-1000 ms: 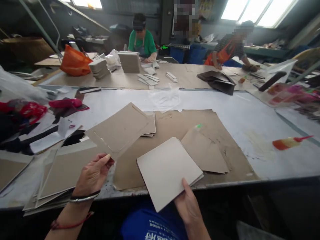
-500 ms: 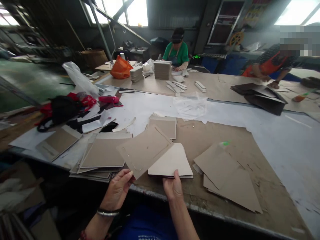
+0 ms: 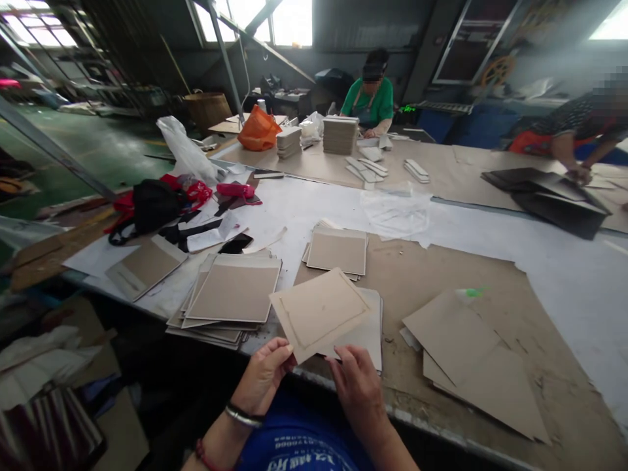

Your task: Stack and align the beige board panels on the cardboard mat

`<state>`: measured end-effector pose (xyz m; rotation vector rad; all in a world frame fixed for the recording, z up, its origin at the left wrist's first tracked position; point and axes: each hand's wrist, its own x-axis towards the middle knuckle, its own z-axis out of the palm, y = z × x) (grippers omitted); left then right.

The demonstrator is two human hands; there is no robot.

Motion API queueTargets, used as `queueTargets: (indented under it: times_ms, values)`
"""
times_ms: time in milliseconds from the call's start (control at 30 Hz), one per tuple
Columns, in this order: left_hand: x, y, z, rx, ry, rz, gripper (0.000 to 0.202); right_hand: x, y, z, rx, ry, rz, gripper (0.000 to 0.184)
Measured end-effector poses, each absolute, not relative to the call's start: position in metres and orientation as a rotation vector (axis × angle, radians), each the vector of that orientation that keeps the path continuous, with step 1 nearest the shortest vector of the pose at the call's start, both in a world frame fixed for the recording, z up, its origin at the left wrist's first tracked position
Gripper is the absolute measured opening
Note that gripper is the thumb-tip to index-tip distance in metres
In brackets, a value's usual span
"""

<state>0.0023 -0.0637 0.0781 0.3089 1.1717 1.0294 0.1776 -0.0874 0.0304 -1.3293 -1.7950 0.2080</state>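
Observation:
My left hand pinches the near corner of a brown cardboard sheet with a scored rectangle on it, held just above the table edge. My right hand has its fingers on the near edge of a pale stack of boards that lies under that sheet. A pile of brown boards lies to the left of my hands. A smaller pile sits farther back.
Loose brown sheets lie to the right on a big brown underlay. Bags and scraps crowd the left. Across the table a person in green and another at right work beside stacks.
The view has swung left. My left hand has brought the scored sheet over the pale stack, and my right hand has slid along the stack's near edge.

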Motion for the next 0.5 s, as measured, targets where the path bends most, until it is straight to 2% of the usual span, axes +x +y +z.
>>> queueTargets:
  times_ms: [167,500]
  values:
    - [-0.005,-0.036,0.084,0.313,1.069,0.944,0.026,0.165,-0.058,0.062,-1.159,-2.171,-0.081,0.017]
    - [0.001,0.02,0.113,0.429,0.943,0.89,0.023,0.166,-0.001,0.12,-1.204,-2.455,-0.449,0.023]
